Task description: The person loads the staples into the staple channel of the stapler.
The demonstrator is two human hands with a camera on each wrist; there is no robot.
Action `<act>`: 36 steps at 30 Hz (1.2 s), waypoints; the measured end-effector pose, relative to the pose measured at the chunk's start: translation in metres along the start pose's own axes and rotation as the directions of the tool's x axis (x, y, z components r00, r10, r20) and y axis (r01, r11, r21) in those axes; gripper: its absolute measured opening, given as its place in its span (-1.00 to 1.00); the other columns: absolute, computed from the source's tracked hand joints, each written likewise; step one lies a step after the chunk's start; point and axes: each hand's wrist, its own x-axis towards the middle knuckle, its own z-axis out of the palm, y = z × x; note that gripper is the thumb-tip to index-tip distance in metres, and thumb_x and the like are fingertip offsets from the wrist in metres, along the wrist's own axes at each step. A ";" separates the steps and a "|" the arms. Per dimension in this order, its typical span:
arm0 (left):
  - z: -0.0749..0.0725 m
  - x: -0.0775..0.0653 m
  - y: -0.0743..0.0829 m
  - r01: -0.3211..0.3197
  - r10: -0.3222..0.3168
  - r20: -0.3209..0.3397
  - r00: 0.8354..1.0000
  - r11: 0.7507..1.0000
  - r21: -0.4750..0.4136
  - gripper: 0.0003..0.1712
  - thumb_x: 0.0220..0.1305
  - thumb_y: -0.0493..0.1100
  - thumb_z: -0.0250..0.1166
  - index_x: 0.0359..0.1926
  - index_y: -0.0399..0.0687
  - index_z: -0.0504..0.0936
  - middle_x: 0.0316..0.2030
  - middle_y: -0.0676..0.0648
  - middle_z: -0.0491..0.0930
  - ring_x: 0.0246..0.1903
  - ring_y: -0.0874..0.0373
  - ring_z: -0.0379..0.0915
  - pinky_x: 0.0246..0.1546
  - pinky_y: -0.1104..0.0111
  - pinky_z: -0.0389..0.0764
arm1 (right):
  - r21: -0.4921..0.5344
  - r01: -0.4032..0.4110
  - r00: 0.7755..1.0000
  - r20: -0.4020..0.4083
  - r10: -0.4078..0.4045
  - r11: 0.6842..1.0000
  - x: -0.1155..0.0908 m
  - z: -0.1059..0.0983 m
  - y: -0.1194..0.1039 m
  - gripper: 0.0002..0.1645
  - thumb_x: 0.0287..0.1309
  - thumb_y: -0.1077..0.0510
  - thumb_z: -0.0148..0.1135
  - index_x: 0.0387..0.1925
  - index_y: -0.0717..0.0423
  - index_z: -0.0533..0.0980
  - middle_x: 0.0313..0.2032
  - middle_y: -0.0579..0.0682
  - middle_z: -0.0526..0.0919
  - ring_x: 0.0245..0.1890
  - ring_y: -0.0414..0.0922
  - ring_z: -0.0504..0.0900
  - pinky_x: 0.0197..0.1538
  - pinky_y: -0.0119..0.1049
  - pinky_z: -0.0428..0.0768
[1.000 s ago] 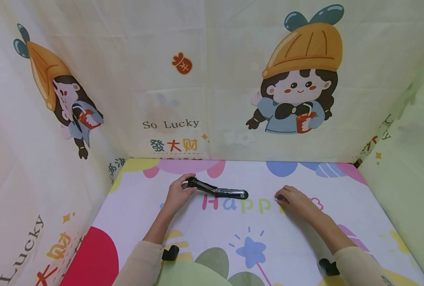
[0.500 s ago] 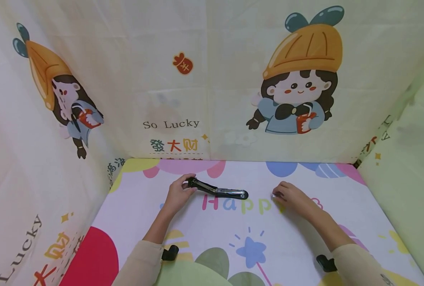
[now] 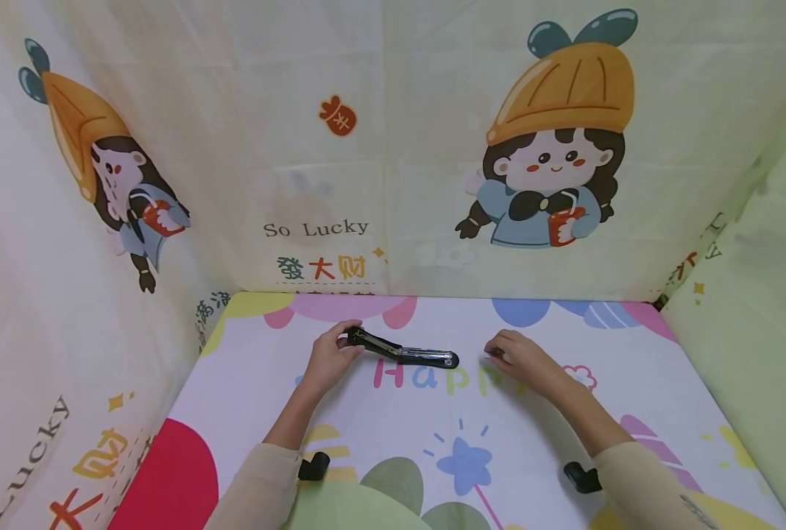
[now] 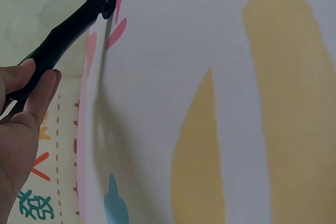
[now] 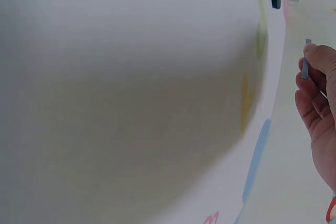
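Note:
A black stapler (image 3: 426, 357) lies opened out on the printed table cover, its metal staple channel facing up. My left hand (image 3: 332, 357) pinches the raised end of the stapler's arm between thumb and fingers. That grip shows closer in the left wrist view, where the black stapler arm (image 4: 58, 40) runs up from the hand (image 4: 21, 135). To the right of the stapler, apart from it, my right hand (image 3: 525, 361) pinches a small grey staple strip (image 5: 306, 66). In the right wrist view, the strip sticks out between the thumb and fingers of the hand (image 5: 320, 93).
The table cover (image 3: 340, 412) bears printed letters and shapes. Behind it and at both sides hang cream curtains (image 3: 426, 162) with cartoon prints. A black wrist camera (image 3: 315, 467) sits at the left sleeve, another camera (image 3: 582, 478) at the right sleeve.
My right hand has moved left with the staple strip, closer to the stapler's channel end. The left hand and the stapler have stayed in place.

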 end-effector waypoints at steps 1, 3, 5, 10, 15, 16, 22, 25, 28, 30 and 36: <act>0.000 0.000 0.000 0.001 -0.001 -0.001 1.000 1.000 0.003 -0.41 0.14 -0.34 0.38 0.21 0.00 0.52 0.19 -0.12 0.50 0.11 -0.05 0.56 0.04 0.21 0.63 | 0.006 -0.010 1.000 0.009 0.010 1.000 0.002 0.001 -0.002 -0.83 0.03 0.28 0.40 -0.28 0.13 0.62 -0.31 -0.08 0.62 -0.26 -0.16 0.59 -0.10 -0.19 0.63; 0.000 0.001 0.000 0.001 -0.001 0.000 1.000 1.000 0.005 -0.41 0.14 -0.34 0.38 0.22 -0.01 0.51 0.19 -0.12 0.50 0.11 -0.05 0.56 0.04 0.20 0.63 | 0.014 -0.021 1.000 0.020 0.021 1.000 0.007 0.003 -0.006 -0.84 0.05 0.26 0.39 -0.27 0.13 0.62 -0.29 -0.08 0.62 -0.25 -0.18 0.59 -0.10 -0.20 0.64; -0.001 0.001 0.000 0.002 -0.002 0.005 1.000 1.000 0.002 -0.40 0.14 -0.35 0.38 0.23 -0.02 0.51 0.20 -0.13 0.49 0.11 -0.06 0.56 0.04 0.20 0.63 | 0.017 -0.026 0.999 0.026 0.026 1.000 0.012 0.006 -0.009 -0.84 0.06 0.24 0.39 -0.26 0.11 0.62 -0.29 -0.09 0.61 -0.24 -0.19 0.58 -0.09 -0.21 0.64; -0.001 0.001 0.001 0.002 -0.002 0.009 1.000 1.000 -0.001 -0.40 0.14 -0.35 0.38 0.22 -0.04 0.51 0.20 -0.13 0.49 0.11 -0.06 0.56 0.04 0.20 0.64 | 0.014 0.013 1.000 0.008 -0.013 1.000 0.023 0.011 -0.018 -0.84 0.07 0.23 0.39 -0.25 0.09 0.62 -0.28 -0.10 0.62 -0.22 -0.20 0.58 -0.08 -0.23 0.64; -0.002 0.000 0.000 0.001 -0.001 0.005 1.000 1.000 0.007 -0.41 0.14 -0.35 0.38 0.22 -0.03 0.51 0.19 -0.14 0.50 0.11 -0.06 0.56 0.03 0.21 0.64 | 0.011 -0.011 1.000 0.027 0.011 1.000 0.034 0.016 -0.027 -0.82 0.09 0.20 0.39 -0.22 0.06 0.63 -0.25 -0.13 0.63 -0.19 -0.21 0.59 -0.05 -0.24 0.65; -0.002 0.000 0.000 0.000 0.000 0.004 1.000 1.000 0.005 -0.41 0.14 -0.35 0.38 0.21 -0.03 0.51 0.19 -0.14 0.50 0.11 -0.05 0.56 0.03 0.21 0.64 | 0.009 -0.019 0.999 0.034 0.019 1.000 0.036 0.017 -0.029 -0.82 0.10 0.18 0.38 -0.21 0.04 0.64 -0.25 -0.13 0.63 -0.18 -0.21 0.59 -0.03 -0.24 0.65; -0.002 0.000 0.000 -0.005 0.005 0.009 1.000 1.000 0.001 -0.41 0.14 -0.35 0.38 0.22 -0.03 0.51 0.20 -0.13 0.50 0.11 -0.05 0.56 0.03 0.22 0.65 | 0.014 -0.021 0.998 0.052 0.020 1.000 0.047 0.026 -0.034 -0.84 0.12 0.14 0.37 -0.22 0.03 0.65 -0.25 -0.12 0.66 -0.18 -0.20 0.60 -0.01 -0.24 0.64; -0.001 0.001 -0.001 -0.005 0.005 0.005 1.000 1.000 0.005 -0.41 0.14 -0.35 0.38 0.22 -0.02 0.51 0.20 -0.13 0.50 0.11 -0.05 0.56 0.03 0.22 0.64 | 0.018 -0.003 0.998 0.067 0.002 1.000 0.052 0.031 -0.036 -0.85 0.15 0.12 0.35 -0.22 0.03 0.65 -0.24 -0.11 0.66 -0.17 -0.18 0.59 0.00 -0.24 0.63; -0.001 0.001 -0.001 -0.002 0.002 0.002 1.000 1.000 0.009 -0.41 0.14 -0.35 0.38 0.21 0.00 0.52 0.20 -0.13 0.50 0.10 -0.06 0.57 0.03 0.22 0.64 | 0.024 0.016 0.996 0.083 -0.018 1.000 0.057 0.035 -0.039 -0.85 0.17 0.12 0.33 -0.21 0.02 0.65 -0.24 -0.11 0.65 -0.16 -0.17 0.58 0.02 -0.23 0.62; -0.001 0.001 -0.002 -0.003 0.003 0.002 1.000 1.000 0.008 -0.41 0.14 -0.35 0.38 0.21 0.02 0.52 0.20 -0.12 0.50 0.10 -0.05 0.57 0.03 0.22 0.65 | 0.029 0.026 0.995 0.090 -0.029 0.999 0.060 0.038 -0.042 -0.85 0.17 0.12 0.33 -0.21 0.01 0.66 -0.24 -0.12 0.65 -0.16 -0.17 0.57 0.01 -0.24 0.63; -0.001 0.001 -0.002 -0.014 0.014 0.004 1.000 1.000 -0.004 -0.41 0.14 -0.37 0.37 0.21 -0.02 0.52 0.19 -0.14 0.51 0.09 -0.04 0.58 0.01 0.22 0.66 | 0.032 0.060 0.993 0.100 -0.062 0.998 0.068 0.042 -0.051 -0.82 0.17 0.12 0.34 -0.17 0.00 0.66 -0.23 -0.11 0.65 -0.17 -0.18 0.56 -0.01 -0.29 0.64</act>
